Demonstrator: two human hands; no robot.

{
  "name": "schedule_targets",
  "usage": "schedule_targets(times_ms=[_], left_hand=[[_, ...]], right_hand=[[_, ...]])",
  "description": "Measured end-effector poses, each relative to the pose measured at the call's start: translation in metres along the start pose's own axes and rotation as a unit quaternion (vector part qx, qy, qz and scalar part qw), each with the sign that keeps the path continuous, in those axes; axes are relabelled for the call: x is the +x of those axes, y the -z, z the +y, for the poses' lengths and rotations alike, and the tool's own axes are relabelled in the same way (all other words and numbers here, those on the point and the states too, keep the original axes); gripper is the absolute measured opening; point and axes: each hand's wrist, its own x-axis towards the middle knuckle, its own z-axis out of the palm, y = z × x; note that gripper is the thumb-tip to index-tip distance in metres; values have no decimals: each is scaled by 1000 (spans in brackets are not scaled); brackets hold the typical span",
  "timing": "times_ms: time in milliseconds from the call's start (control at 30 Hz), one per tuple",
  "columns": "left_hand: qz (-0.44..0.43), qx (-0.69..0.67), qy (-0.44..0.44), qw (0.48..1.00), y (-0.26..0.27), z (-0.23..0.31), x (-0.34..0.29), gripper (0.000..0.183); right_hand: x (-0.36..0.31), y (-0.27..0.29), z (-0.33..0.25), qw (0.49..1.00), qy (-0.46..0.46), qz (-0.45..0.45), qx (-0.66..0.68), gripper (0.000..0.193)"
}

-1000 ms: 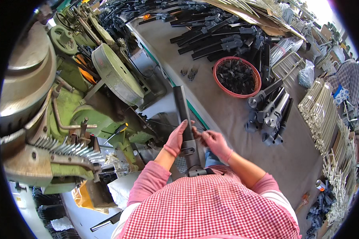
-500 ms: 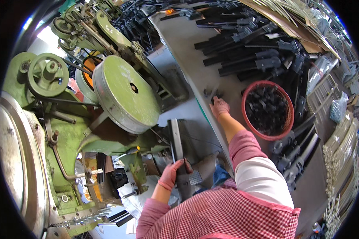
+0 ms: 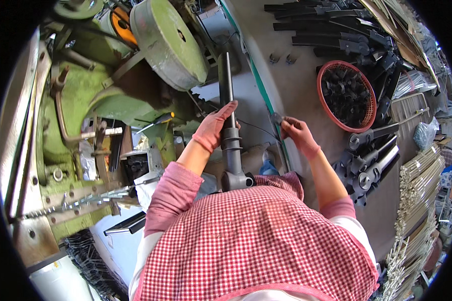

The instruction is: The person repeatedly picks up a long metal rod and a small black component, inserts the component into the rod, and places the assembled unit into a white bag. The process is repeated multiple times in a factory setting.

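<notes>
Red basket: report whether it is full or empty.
Not empty: the red basket has black parts heaped across its inside, hiding its bottom. Whether they reach the brim, I cannot tell.

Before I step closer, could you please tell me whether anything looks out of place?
Nothing looks clearly spilled or damaged. Only two small pieces on the grey table seem slightly odd, sitting apart from the red basket of dark parts.

Wkshp, evident fr. green mach. (image 3: 68, 113) w/ wheel (image 3: 168, 42) & blk parts (image 3: 336, 41) on table (image 3: 297, 98).
</notes>
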Motion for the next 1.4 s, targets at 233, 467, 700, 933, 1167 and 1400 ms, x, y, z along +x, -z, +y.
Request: schedule_targets(times_ms=[233, 467, 700, 933, 1167, 1400], left_hand=[[-68, 44, -57, 995, 5, -14, -44, 26], [-171, -45, -37, 984, 18, -18, -98, 24], [-74, -66, -221, 970, 51, -17, -136, 23], [90, -203, -372, 901, 93, -34, -144, 31], [161, -192, -484, 839, 165, -71, -177, 24], [269, -124, -566, 769, 206, -79, -213, 33]], right_hand=[[-92, -100, -44, 991, -31, -132, -16, 30], [-107, -167, -37, 996, -27, -80, 40, 27], [-113, -240, -30, 986, 38, 35, -158, 37], [-101, -300, -10, 789, 253, -30, -560, 67], [-46, -357, -1, 925, -2, -229, -304, 50], [-7, -423, -4, 926, 15, -364, -99, 34]])
